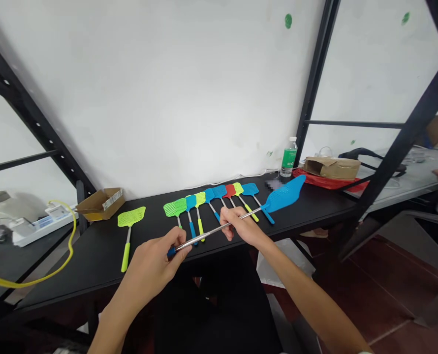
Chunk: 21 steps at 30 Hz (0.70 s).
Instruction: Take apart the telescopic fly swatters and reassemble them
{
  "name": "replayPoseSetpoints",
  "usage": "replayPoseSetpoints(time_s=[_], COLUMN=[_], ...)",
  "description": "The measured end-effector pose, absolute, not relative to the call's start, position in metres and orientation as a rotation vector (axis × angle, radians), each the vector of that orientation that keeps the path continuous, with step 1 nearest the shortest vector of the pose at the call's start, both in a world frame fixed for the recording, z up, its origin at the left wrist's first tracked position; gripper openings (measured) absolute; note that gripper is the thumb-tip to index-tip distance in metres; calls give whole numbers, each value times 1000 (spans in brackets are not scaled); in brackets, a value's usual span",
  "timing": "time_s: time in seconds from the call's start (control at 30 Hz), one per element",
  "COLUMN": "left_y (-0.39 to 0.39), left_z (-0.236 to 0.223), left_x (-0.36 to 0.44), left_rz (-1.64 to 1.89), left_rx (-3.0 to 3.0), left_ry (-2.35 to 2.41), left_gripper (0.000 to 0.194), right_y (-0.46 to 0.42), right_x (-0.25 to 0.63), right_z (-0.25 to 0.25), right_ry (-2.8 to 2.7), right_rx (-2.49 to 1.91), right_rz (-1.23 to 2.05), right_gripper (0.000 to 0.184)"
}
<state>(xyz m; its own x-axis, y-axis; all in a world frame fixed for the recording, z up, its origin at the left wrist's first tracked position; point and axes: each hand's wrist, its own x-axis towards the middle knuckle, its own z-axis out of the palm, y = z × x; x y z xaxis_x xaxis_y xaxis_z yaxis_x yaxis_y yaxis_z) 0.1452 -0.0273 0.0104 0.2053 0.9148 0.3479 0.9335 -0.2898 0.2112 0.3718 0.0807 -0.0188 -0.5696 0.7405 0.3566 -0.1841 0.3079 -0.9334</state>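
Note:
Both my hands hold a blue fly swatter [285, 194] with a long steel shaft, raised just above the table. My left hand [154, 263] grips the shaft near its blue handle end, and my right hand [241, 226] closes around the shaft further along. Its mesh head points to the right. Beyond my right hand, a row of several plastic fly swatters [219, 196] in blue, green, lime and red lies on the black table [148, 219]. A lime fly swatter [129, 219] lies apart at the left.
A cardboard box [101, 204] stands at the table's left end, beside a white power strip [38, 227] and a yellow cable [69, 231]. A water bottle [289, 158], a cardboard packet [331, 167] on red plastic [324, 179] and black shelf posts [315, 83] stand at the right.

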Motion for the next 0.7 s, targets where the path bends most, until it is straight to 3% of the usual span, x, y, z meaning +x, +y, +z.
replayPoseSetpoints(time_s=[0.17,0.7], left_y=[-26,-30], left_z=[8,19], left_x=[147,97], left_rz=[-639,-701], left_rx=[-2437,-2395], left_ry=[-1808,-1836], left_gripper=[27,32], right_y=[82,104], right_x=[373,420], right_z=[-22,-7], right_ry=[-1709,-1692], right_rx=[-510,-526], right_rz=[1496,1385], right_gripper=[69,59])
